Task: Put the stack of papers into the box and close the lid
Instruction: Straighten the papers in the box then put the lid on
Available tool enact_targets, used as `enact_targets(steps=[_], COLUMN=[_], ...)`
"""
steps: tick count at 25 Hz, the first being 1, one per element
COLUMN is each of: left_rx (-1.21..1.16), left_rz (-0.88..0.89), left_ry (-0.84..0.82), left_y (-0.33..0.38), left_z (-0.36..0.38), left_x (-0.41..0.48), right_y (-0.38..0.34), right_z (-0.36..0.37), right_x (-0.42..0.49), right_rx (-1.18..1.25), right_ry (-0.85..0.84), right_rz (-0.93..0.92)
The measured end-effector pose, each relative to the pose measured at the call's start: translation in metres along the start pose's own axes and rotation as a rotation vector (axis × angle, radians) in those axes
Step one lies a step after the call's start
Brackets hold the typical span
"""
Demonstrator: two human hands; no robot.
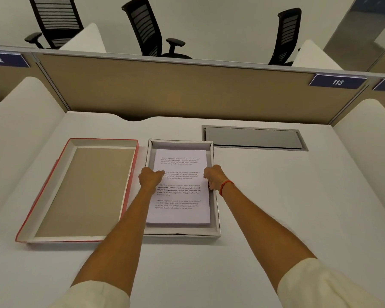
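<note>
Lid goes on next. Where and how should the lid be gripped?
The lid lies inside-up left of the box, so it must be flipped. Best guess: grip both long red-edged walls, one hand per side, from above; the raised rims give fingers purchase, and its length calls for two hands.

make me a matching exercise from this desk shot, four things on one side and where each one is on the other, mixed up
Things:
1. stack of papers
2. lid
3. left hand
4. grey hatch

Places:
A. set into the desk, behind and right of the box
B. inside the box
C. inside up on the desk, left of the box
D. on the left edge of the papers

Pairs: 1-B, 2-C, 3-D, 4-A
</note>
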State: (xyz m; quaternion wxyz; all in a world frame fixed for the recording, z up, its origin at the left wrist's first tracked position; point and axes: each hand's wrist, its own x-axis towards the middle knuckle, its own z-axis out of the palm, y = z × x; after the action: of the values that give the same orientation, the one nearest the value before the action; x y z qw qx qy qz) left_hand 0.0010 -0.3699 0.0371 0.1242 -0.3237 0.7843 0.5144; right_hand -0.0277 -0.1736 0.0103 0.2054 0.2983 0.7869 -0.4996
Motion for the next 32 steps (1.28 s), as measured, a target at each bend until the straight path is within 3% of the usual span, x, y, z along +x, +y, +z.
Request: enact_targets(steps=[6,10,14,20,32], left_rx=[-0.059,-0.571,-0.773,-0.822,-0.909], left_rz=[-0.01,-0.205,-0.394,-0.48,-0.62], left_ry=[0.028,-0.008,-0.073,0.01,0.149], left_y=[0.024,0.03,0.014,-0.006,-0.022], left_z=[-0.011,-0.016,-0.005,0.028,0.052], left_x=[-0.031,-0.067,-0.09,-0.102,-0.101], right_y=[-0.04,-0.085,-0.1,-0.108,-0.12], right_z=[-0.005,-0.005,0.002,0.012,0.036], right_x=[0.005,0.019,0.041,0.061,0.095], right_rx=[-0.219,-0.403,-0.581,-0.708,-0.739], right_ry=[0.075,0.023,-0.107,-0.22,-0.265], right_rz=[-0.287,-0.543,-0.711,-0.824,-0.794])
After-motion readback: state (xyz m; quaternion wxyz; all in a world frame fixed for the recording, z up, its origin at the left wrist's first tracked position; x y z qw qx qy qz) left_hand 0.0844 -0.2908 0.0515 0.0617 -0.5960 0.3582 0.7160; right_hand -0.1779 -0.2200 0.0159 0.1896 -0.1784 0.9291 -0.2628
